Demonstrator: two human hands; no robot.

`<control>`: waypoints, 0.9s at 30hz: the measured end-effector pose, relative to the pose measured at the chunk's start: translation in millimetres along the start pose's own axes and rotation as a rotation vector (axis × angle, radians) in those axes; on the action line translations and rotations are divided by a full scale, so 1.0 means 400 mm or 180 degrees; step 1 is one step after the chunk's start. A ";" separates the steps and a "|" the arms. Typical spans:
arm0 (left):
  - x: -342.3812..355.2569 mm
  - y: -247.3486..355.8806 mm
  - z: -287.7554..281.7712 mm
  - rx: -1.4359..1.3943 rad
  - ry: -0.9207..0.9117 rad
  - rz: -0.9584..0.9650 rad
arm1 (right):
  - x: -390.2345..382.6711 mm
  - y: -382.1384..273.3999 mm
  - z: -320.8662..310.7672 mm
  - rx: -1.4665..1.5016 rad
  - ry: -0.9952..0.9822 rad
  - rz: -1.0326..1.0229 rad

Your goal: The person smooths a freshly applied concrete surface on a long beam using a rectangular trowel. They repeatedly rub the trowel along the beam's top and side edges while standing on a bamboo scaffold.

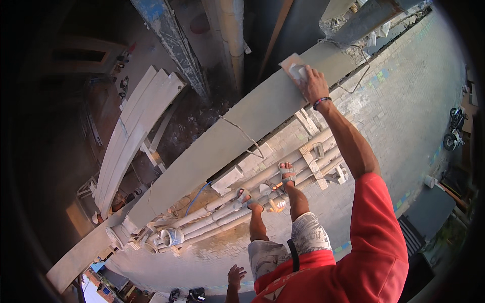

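As the right grip (315,87) clasps it, the float (291,66) juts out leftward.

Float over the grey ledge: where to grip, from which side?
The float is a flat plate over the grey ledge, so likely the pale handle on its upper face, from above on the person's side, as the right hand does.

The shirt (376,227) is red, the shorts (311,235) grey-patterned, the ledge (197,161) plain grey.

Daylit paving (424,86), deep shadow at left, perhaps blurred there, fisheye-curved edges
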State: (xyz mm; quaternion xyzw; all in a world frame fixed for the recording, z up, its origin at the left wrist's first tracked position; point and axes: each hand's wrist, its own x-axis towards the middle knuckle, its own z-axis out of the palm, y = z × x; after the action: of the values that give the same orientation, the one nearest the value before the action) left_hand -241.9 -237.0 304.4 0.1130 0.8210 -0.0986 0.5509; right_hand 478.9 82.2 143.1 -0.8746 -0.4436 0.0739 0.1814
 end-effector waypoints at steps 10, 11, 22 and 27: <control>0.038 -0.037 -0.055 0.0176 0.0199 -0.0166 | -0.155 -0.150 0.074 0.0316 0.0319 0.0336; 0.048 -0.023 -0.044 0.0062 0.0109 -0.0069 | -0.192 -0.178 0.075 0.0337 0.0020 0.0054; 0.193 -0.083 -0.138 -0.0081 -0.0377 -0.0099 | -0.608 -0.384 -0.109 0.1159 0.0016 0.0203; 0.231 -0.077 -0.223 -0.0561 -0.0329 0.0271 | -0.611 -0.602 0.087 0.0921 -0.0281 -0.0492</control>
State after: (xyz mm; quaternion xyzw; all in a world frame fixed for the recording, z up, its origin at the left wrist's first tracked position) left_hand -363.6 -233.8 253.1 0.0936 0.7914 -0.0082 0.6040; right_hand 142.7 25.0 195.3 -0.7985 -0.5018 0.1611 0.2909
